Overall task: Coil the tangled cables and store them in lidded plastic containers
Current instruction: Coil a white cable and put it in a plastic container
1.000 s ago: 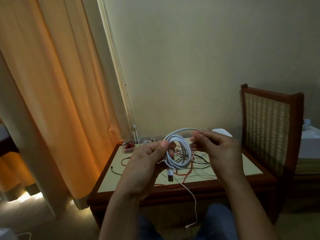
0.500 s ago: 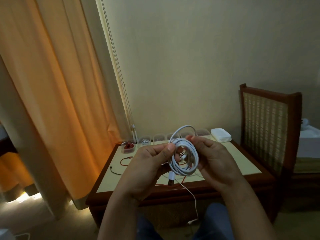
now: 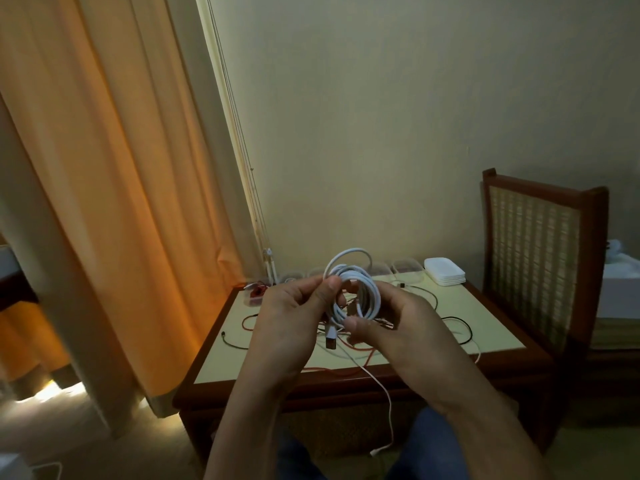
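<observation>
Left hand pinches round smooth white cable coil | right hand grips coil

Overall level: dim, warm and yellowish, with no hard glare.
Source: daylight glows orange through the curtain at the left, and a bright patch spills under its hem onto the floor.
Wall: the wall is evenly lit and darkens towards the right.
Shadows: the chair sits in deep shade; the left hand and right hand look dark against the pale table.
Brightest small thing: the white cable coil between the hands.
Sharpness: soft all over, with fine detail smeared.
Distortion: wide-angle bend; the curtain's edge leans strongly inwards.
</observation>
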A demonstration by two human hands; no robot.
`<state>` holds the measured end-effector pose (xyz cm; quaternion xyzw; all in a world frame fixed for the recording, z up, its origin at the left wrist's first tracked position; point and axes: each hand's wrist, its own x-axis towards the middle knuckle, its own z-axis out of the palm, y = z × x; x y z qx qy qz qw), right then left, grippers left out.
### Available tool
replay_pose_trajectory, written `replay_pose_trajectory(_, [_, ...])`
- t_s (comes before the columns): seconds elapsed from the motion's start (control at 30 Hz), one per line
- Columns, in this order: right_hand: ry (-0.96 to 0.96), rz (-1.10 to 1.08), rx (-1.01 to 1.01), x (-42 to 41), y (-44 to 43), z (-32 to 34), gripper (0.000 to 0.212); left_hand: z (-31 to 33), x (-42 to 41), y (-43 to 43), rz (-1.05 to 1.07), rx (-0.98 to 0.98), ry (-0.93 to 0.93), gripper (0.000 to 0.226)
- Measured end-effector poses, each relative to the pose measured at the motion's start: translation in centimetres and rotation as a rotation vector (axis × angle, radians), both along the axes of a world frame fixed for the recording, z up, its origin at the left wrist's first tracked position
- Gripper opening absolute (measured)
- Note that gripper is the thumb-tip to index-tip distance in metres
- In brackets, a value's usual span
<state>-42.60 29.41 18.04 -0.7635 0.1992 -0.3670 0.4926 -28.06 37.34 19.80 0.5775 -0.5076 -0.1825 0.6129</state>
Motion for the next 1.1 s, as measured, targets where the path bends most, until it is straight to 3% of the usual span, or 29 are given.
replay_pose_trajectory(0.17, [0.079,-0.207,-0.193,-0.4,-0.5,-0.4,0.020,0.4,0.9,0.4,0.081,-0.006,0.013,0.032])
replay_pose_trajectory(0.27, [0.010,-0.406,-0.372,-1.1,-1.8,-0.4,0.021,0.5,2.1,1.0,0.118,-0.021,0.077,0.040])
replay_pose_trajectory(0.4, [-0.186,-0.550,-0.356,-2.0,-4.6,-0.5,0.022,0.5,2.9,1.6,0.096,0.032,0.058,0.035])
replay_pose_trajectory(0.57, [-0.354,-0.639,-0.346,-2.5,-5.9,-0.3,0.025,0.4,2.0,1.5,0.073,0.108,-0.100,0.022])
replay_pose_trajectory(0.7, [-0.283,-0.743,-0.541,-2.9,-5.7,-0.5,0.023,0.4,2.1,1.5,0.042,0.102,-0.015,0.020])
replay_pose_trajectory(0.8, [-0.091,-0.828,-0.690,-2.7,-6.5,-1.5,0.018,0.4,2.3,1.7,-0.093,0.072,0.237,0.030])
replay_pose_trajectory(0.97, [0.044,-0.602,-0.699,-1.4,-5.6,-2.8,0.011,0.2,1.6,1.4,-0.248,0.048,0.468,0.025])
replay_pose_trajectory(1.1, [-0.060,-0.326,-0.341,-0.9,-4.4,-2.4,0.009,0.1,1.3,0.9,-0.276,0.024,0.532,0.027])
